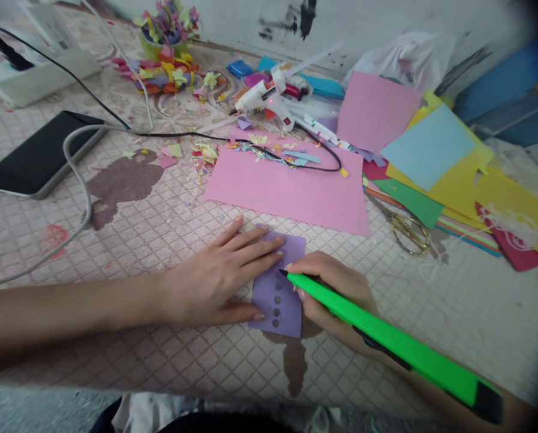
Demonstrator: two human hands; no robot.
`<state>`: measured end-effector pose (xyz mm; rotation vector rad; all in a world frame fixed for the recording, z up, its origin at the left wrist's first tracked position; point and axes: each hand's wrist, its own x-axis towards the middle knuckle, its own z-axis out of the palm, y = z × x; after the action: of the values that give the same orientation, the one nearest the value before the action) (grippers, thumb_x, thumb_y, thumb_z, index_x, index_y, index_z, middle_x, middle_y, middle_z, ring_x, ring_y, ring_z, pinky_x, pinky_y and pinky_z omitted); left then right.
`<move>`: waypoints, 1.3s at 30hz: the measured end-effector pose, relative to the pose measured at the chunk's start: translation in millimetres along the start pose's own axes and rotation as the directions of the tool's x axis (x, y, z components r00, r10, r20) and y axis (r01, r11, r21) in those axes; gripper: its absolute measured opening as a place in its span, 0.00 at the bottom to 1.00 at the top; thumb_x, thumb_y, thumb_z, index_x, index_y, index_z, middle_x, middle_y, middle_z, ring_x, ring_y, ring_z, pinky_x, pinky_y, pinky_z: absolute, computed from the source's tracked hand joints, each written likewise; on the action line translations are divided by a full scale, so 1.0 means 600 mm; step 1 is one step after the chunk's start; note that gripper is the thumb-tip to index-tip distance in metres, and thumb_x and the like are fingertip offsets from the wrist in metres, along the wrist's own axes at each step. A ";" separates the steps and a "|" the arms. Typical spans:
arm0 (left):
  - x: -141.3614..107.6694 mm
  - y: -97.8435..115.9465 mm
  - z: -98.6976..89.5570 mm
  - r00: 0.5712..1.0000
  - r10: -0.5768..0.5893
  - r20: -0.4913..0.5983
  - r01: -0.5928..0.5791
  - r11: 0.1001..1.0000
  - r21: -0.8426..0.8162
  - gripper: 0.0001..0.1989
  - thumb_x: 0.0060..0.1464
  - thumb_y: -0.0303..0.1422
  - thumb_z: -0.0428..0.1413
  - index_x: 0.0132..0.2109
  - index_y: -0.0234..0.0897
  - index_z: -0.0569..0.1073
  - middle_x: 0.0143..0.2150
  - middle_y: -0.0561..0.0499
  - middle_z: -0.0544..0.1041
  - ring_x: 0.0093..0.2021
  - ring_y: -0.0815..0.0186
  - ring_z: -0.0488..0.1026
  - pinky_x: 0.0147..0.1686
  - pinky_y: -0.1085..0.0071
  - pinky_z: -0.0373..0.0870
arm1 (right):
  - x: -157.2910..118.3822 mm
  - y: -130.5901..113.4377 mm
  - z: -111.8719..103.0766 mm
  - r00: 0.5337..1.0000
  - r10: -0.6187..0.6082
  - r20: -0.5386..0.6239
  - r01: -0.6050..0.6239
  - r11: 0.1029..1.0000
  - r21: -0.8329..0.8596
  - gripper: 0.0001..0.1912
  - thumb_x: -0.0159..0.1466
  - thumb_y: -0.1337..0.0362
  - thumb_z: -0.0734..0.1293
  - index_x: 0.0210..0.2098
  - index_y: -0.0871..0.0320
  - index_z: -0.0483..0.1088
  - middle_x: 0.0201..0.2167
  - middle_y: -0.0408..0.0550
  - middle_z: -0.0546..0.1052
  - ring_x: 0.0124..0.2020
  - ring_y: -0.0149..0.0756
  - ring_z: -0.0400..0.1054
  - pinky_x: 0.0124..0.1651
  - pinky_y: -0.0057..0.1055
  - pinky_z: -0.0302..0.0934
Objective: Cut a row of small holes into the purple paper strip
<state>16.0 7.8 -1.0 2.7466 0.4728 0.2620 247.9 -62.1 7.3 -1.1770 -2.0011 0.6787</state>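
Observation:
A small purple paper strip (289,313) lies on the patterned tablecloth, with a column of several small dark round marks, perhaps holes, down it. My left hand (224,270) is flat with fingers spread, pressing on the strip's left and upper part. My right hand (336,288) is closed round a bright green utility knife (386,343) with a black slider and black end cap. Its dark tip touches or hovers just over the strip, near the left fingertips; I cannot tell which.
A pink sheet (291,198) with paper scraps lies beyond, near a white glue gun (269,99) and its black cable. Scissors (408,231) and coloured papers (431,150) lie right. A phone (38,156), power strip (38,75) and paper-flower bowl (154,45) are left and behind.

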 end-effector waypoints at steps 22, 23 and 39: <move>0.000 0.000 0.005 0.999 -0.010 -0.034 0.010 1.000 0.008 0.39 0.56 0.50 0.57 0.66 0.32 0.58 0.69 0.39 0.57 0.69 0.46 0.51 0.67 0.41 0.40 | -0.006 0.009 -0.011 0.985 0.172 0.018 -0.173 0.981 0.086 0.13 0.61 0.71 0.66 0.44 0.52 0.71 0.36 0.41 0.78 0.35 0.29 0.73 0.38 0.26 0.66; 0.000 0.000 0.005 0.999 -0.008 -0.037 0.008 1.000 0.007 0.39 0.56 0.50 0.57 0.66 0.32 0.59 0.69 0.39 0.57 0.69 0.46 0.51 0.67 0.41 0.40 | -0.006 0.009 -0.010 0.986 0.165 0.017 -0.165 0.983 0.085 0.13 0.61 0.71 0.66 0.44 0.52 0.71 0.36 0.41 0.78 0.35 0.29 0.73 0.37 0.26 0.66; 0.000 0.002 0.001 1.000 -0.025 -0.013 0.026 1.000 0.010 0.39 0.56 0.51 0.58 0.67 0.34 0.58 0.69 0.40 0.58 0.69 0.45 0.53 0.67 0.40 0.38 | -0.004 0.006 -0.013 0.965 0.260 -0.033 -0.247 0.944 0.220 0.12 0.61 0.71 0.65 0.42 0.53 0.72 0.33 0.41 0.77 0.30 0.30 0.74 0.33 0.27 0.68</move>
<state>16.3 6.3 -0.9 2.7484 0.5135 0.2712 256.6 -61.9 8.8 -1.3183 -1.6921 0.9500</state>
